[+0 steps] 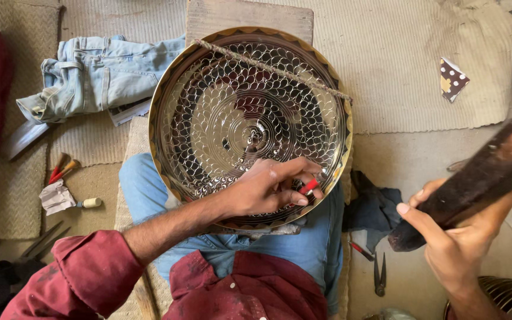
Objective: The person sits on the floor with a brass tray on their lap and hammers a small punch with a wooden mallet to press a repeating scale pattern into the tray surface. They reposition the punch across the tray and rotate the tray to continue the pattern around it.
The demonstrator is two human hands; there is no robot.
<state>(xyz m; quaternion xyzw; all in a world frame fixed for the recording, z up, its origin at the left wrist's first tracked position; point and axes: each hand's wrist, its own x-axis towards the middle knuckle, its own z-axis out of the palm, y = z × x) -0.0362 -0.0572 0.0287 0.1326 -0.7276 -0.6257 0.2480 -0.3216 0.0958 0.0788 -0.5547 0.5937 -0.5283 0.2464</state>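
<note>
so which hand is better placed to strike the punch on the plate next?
Right, likely. The right hand grips the dark wooden mallet, raised beside the engraved metal plate. The left hand is occupied pinching the red-tipped punch against it.

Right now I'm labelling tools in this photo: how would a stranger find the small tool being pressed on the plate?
Find the big round engraved metal plate on the person's lap. At its lower right rim, the left hand pinches a short punch. Its red band sets it apart.
</note>
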